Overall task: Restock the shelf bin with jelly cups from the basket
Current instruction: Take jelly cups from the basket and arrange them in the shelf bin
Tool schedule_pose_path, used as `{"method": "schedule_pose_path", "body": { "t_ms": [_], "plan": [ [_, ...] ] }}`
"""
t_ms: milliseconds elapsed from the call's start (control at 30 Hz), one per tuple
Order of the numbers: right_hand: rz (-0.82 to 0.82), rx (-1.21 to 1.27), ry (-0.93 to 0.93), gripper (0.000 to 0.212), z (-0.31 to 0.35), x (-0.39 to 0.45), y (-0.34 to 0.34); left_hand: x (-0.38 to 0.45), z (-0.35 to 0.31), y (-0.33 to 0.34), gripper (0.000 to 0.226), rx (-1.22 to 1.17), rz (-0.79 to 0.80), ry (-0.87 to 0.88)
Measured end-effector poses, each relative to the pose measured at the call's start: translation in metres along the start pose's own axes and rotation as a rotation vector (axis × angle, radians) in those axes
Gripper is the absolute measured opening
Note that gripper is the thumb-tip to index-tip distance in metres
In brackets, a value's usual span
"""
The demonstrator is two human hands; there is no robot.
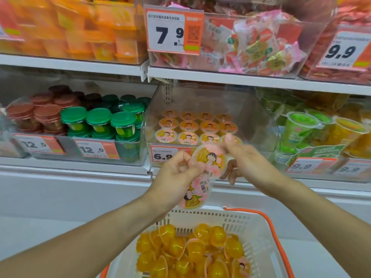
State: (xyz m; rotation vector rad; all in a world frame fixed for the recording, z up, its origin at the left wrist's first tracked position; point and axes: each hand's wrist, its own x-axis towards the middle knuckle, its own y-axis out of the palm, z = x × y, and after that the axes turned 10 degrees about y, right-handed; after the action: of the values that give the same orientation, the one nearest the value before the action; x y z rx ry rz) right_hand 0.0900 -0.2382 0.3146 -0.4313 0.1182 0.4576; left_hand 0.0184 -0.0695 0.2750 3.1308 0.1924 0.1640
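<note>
Held between both hands: one jelly cup (208, 160), pinched at its rim by left hand (176, 173) and right hand (247, 157); a second cup (195, 194) is gripped lower in the left. Basket (259, 227), nearest, is heaped with yellow cups. Shelf bin (257, 125), beyond, is stocked along its back and left with three rows. Step judged: transfer to bin. Next required: cup passed over the bin's front edge and set lid-up at the front right corner.
</note>
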Motion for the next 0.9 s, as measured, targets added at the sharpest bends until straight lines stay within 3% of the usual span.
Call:
{"method": "schedule_pose_path", "body": {
  "t_ms": [67,133,300,400,500,667,767,900],
  "plan": [
    [-0.069,-0.115,-0.132,0.039,0.004,-0.002,-0.009,0.001,0.001,0.002,0.025,0.003,0.014,0.043],
    [-0.029,-0.189,-0.221,0.016,0.005,-0.002,-0.019,0.002,0.003,0.003,0.026,0.02,0.044,0.107],
    [-0.119,-0.38,-0.322,0.026,0.013,0.001,-0.034,0.004,-0.001,0.013,0.024,0.026,0.043,0.177],
    [-0.147,-0.448,-0.333,0.017,0.024,0.002,-0.039,0.008,-0.006,0.021,0.022,0.051,-0.011,0.192],
    [-0.282,-0.48,-0.362,0.014,0.028,0.009,-0.045,0.016,-0.006,0.024,0.023,0.044,-0.095,0.098],
    [-0.54,-0.584,-0.429,0.013,0.022,0.036,-0.052,0.024,0.006,0.018,0.039,-0.15,-0.192,-0.238],
    [-0.469,-0.793,-0.283,0.015,0.018,0.054,-0.052,0.024,0.004,0.016,0.031,-0.278,-0.161,-0.313],
    [-0.262,-0.877,-0.149,0.019,0.017,0.067,-0.049,0.02,0.002,0.015,0.021,-0.309,-0.115,-0.333]
  ]
}}
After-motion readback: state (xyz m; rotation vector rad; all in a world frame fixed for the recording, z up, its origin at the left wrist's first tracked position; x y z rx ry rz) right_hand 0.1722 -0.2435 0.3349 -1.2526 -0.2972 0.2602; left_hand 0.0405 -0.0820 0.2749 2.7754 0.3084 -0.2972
